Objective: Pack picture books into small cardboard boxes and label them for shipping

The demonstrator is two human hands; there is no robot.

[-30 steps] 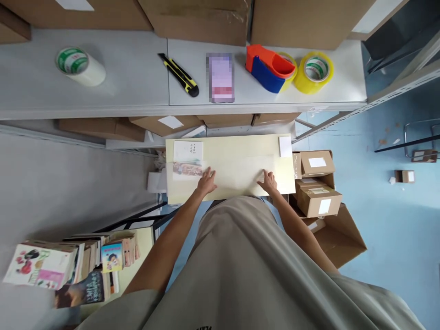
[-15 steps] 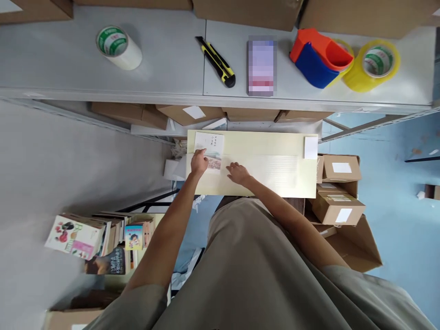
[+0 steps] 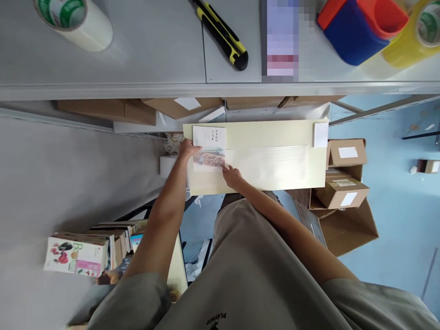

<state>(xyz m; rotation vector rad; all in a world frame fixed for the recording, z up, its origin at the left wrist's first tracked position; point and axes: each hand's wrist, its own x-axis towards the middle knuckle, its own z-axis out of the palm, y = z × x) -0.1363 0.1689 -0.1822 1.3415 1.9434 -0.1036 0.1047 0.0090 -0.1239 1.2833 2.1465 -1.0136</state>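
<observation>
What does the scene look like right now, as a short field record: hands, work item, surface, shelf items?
left hand: at the left edge of the small book, touching it
right hand: fingertips at the book's lower right corner
book: flat on the pale yellow board, at its left end, partly under clear wrap
upper shelf: tape roll, utility knife, tape dispenser
lower left: stack of books
right floor: cardboard boxes

Across the top I saw a grey shelf carrying a white tape roll, a yellow-black utility knife, a red-blue tape dispenser and a yellow tape roll. Books stood lower left, cardboard boxes at right.
</observation>
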